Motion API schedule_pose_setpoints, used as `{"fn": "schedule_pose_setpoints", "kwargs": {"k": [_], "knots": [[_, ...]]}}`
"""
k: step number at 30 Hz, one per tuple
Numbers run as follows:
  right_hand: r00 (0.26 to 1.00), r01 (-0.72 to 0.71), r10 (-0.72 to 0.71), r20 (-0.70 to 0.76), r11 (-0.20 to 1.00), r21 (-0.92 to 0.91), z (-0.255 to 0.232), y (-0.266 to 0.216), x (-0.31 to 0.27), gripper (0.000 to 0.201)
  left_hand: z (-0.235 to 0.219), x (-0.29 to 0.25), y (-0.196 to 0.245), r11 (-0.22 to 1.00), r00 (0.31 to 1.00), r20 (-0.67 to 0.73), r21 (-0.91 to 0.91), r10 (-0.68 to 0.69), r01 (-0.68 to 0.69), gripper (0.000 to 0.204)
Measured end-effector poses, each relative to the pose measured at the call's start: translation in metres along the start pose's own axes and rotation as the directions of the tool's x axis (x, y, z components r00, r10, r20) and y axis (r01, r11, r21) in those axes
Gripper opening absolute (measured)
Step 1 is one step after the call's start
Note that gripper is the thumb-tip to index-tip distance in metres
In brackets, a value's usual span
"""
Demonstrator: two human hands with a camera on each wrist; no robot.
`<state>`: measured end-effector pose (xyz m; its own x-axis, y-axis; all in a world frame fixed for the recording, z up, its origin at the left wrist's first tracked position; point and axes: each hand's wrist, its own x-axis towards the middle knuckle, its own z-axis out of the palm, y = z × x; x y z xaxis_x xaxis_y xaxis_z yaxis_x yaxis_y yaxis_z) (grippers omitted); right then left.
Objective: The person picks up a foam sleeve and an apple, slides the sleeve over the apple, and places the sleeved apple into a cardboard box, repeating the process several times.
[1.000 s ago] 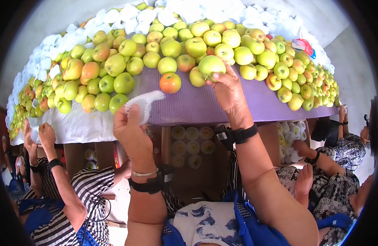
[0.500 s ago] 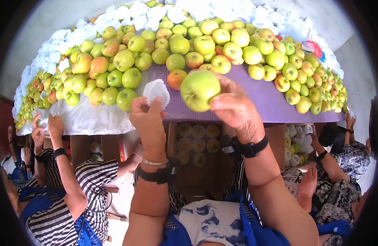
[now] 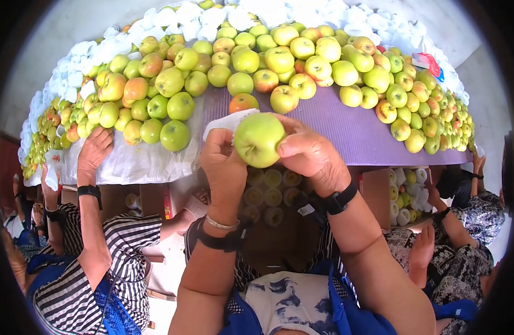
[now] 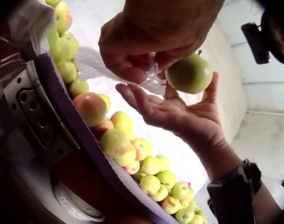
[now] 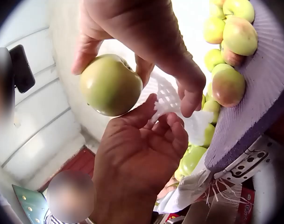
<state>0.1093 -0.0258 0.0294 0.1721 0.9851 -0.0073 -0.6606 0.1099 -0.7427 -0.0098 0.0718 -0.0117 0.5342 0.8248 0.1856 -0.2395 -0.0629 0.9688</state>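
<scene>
— What did the right hand (image 3: 310,153) have?
— It gripped a green apple (image 3: 259,139), thumb and fingers curled round it, raised above the near edge of the purple tabletop (image 3: 346,134).
— And the left hand (image 3: 226,162)?
— It pinched a white foam net (image 3: 230,120) between thumb and fingers, touching the apple's left side.
— What lay beyond?
— A heap of apples (image 3: 279,53) on the far tabletop, with white nets (image 3: 212,14) behind. At the left, another person's hand (image 3: 94,149) rested on the white sheet (image 3: 128,162).
</scene>
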Motion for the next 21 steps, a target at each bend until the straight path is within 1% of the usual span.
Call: {"fn": "schedule_pose_setpoints", "kwargs": {"k": [3,5,6,8,9,12,14,15,17,18,20,21], "knots": [[0.996,0.086,-0.084,-0.024,0.989,0.121,-0.002,0.001,0.002,0.064,0.001,-0.002,0.009,0.977,0.988,0.111,-0.175,-0.105,0.124,0.013],[0.989,0.149,-0.141,-0.053,0.971,0.187,-0.001,0.002,0.003,0.062,0.0,-0.001,0.017,0.953,0.977,0.136,-0.233,-0.164,0.193,0.012],[0.988,0.151,-0.143,-0.059,0.974,0.169,-0.001,0.002,0.005,0.061,0.0,-0.001,0.02,0.938,0.97,0.15,-0.261,-0.192,0.227,0.013],[0.986,0.156,-0.147,-0.073,0.978,0.135,-0.002,0.004,0.007,0.059,0.0,0.001,0.021,0.906,0.967,0.161,-0.347,-0.196,0.241,0.014],[0.983,0.159,-0.148,-0.104,0.982,0.102,-0.002,0.005,0.007,0.057,0.0,0.001,0.021,0.888,0.966,0.166,-0.388,-0.197,0.248,0.015],[0.967,0.168,-0.163,-0.196,0.986,0.011,-0.001,0.009,0.009,0.054,-0.001,0.001,0.024,0.909,0.978,0.096,-0.36,-0.186,0.208,0.013],[0.948,0.178,-0.181,-0.261,0.983,-0.034,-0.002,0.011,0.011,0.052,-0.004,-0.002,0.018,0.963,0.986,0.149,-0.245,-0.075,0.11,0.011],[0.933,0.208,-0.22,-0.285,0.976,-0.07,-0.003,0.013,0.013,0.053,-0.005,-0.002,0.015,0.98,0.983,0.181,-0.189,-0.021,0.056,0.01],[0.895,0.263,-0.297,-0.332,0.954,-0.143,-0.005,0.016,0.014,0.053,0.0,-0.005,0.015,0.977,0.981,0.191,-0.202,-0.025,0.064,0.009],[0.896,0.231,-0.296,-0.331,0.948,-0.22,-0.005,0.015,0.013,0.057,0.001,-0.006,0.015,0.976,0.98,0.195,-0.207,-0.028,0.069,0.008],[0.898,0.163,-0.292,-0.328,0.915,-0.368,-0.002,0.013,0.011,0.063,0.0,-0.005,0.017,0.973,0.994,0.097,-0.219,-0.055,0.075,0.008],[0.896,0.17,-0.32,-0.309,0.888,-0.426,-0.001,0.015,0.011,0.064,0.0,-0.004,0.017,0.971,0.996,0.05,-0.224,-0.068,0.077,0.009]]}}
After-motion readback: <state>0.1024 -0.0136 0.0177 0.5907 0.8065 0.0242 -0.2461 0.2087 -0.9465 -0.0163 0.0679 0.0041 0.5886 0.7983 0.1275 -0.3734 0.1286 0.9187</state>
